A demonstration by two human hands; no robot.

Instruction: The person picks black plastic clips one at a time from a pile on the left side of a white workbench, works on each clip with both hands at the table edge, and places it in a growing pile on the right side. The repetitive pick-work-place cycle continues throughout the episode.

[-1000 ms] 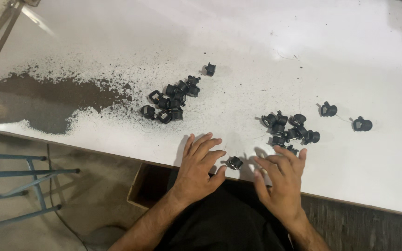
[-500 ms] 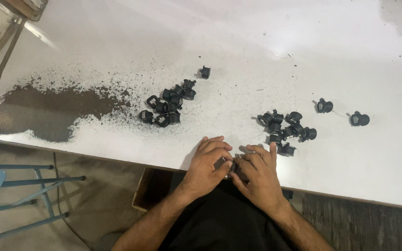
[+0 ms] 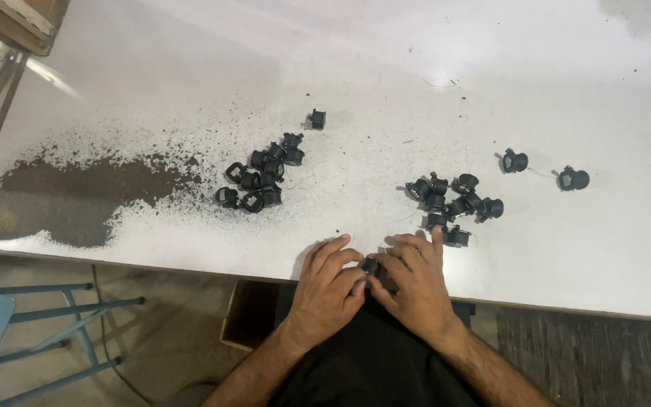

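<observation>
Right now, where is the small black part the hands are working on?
Head view: the small black part sits at the table's near edge, pinched between both hands.

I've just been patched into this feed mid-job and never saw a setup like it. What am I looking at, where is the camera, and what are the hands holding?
There is no machine: a person works with bare hands, and one camera worn on their head looks down at them. The left hand and right hand meet at the near edge of a white table, pinching a small black part between them. One pile of black parts lies left, beside a worn dark patch. Another pile lies right, with two loose parts beyond. A cardboard box sits below the table edge.
</observation>
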